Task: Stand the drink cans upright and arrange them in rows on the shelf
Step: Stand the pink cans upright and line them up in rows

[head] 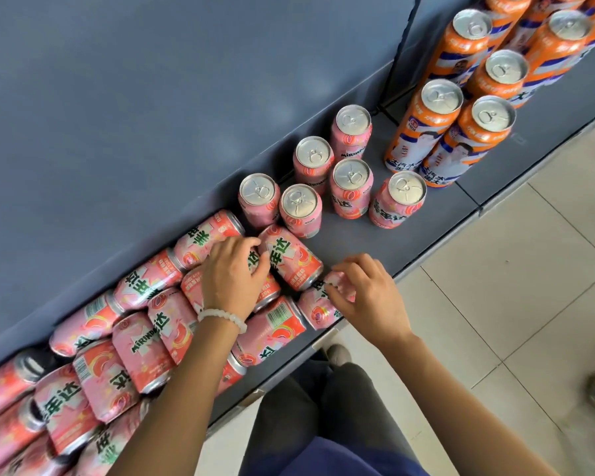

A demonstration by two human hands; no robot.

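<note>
Dark trousers [327,424] and a blue hem sit closest, above pale floor tiles [516,286]. Both forearms reach to a grey-blue shelf [364,242] with a matching back panel. Left hand [232,273], wearing a white bead bracelet [222,317], curls onto a lying pink can [289,257]; right hand [364,290] pinches another lying can [318,305] at the shelf edge. Six pink cans [351,188] stand upright, some reading "Mirinda". Tall orange cans [423,123] stand beyond a divider.
</note>
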